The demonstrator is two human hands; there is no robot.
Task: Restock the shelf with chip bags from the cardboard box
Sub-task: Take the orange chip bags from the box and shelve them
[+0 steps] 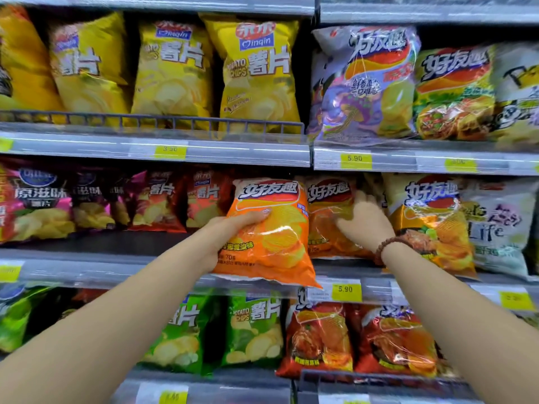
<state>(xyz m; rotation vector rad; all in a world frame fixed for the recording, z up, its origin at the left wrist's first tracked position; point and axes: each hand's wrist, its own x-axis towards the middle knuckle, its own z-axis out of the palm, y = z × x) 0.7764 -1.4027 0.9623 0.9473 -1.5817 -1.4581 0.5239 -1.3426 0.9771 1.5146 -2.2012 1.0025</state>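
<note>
The orange chip bag (pixel 274 237) is held upright just before the middle shelf (pixel 87 266), its left edge gripped by curled fingers (pixel 259 215) of the left hand (pixel 221 237). Directly right, the shelved bag (pixel 326 211) is touched by the right hand (pixel 364 220); whether it is gripped cannot be told.

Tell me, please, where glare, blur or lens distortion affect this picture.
In the head view, glare streaks the foil of the orange bag in the left hand and the red bags below. The head view softens toward its edges: the far-left yellow bag is smeared. The head view's wide lens bows the shelf rail and stretches the left forearm.
</note>
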